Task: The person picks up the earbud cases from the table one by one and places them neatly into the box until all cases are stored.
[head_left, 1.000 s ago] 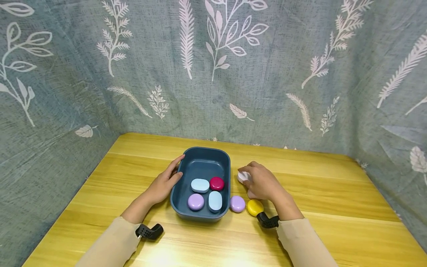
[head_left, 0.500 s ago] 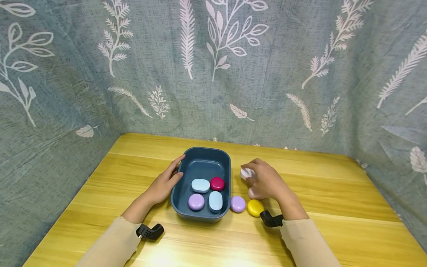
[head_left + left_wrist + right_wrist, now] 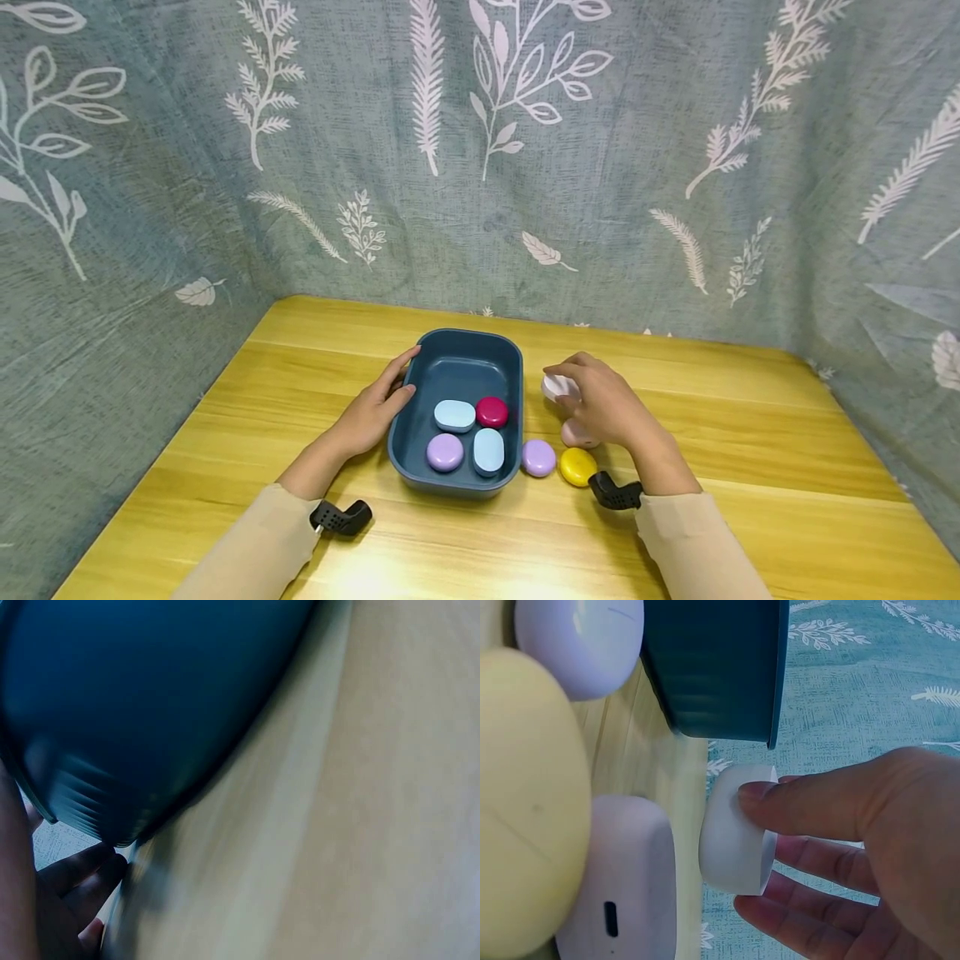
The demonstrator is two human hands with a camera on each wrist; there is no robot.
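Observation:
A dark blue bin (image 3: 465, 487) stands upright on the table. Along its left side lies my left hand (image 3: 372, 412), thumb and fingertips at the rim; in the left wrist view the fingers (image 3: 94, 879) stretch against the bin's outer wall. To the right of the bin, my right hand (image 3: 606, 402) pinches a small white rounded case (image 3: 735, 832) between thumb and fingers. Below that hand sits a pale pink rounded case (image 3: 622, 877) with a dark slot, partly covered by the hand in the head view. A lilac round case (image 3: 538, 458) and a yellow one (image 3: 578, 467) are nearby.
In the bin's front half are two light blue oval cases (image 3: 454, 416), a crimson round case (image 3: 492, 412) and a lilac round case (image 3: 445, 452). The wooden table (image 3: 465, 558) ends at a patterned grey-green curtain (image 3: 450, 250) behind and at both sides.
My right hand has shifted slightly right and away with the white case, uncovering more of the pale pink case. My left hand stays at the bin. The head view has turned a little.

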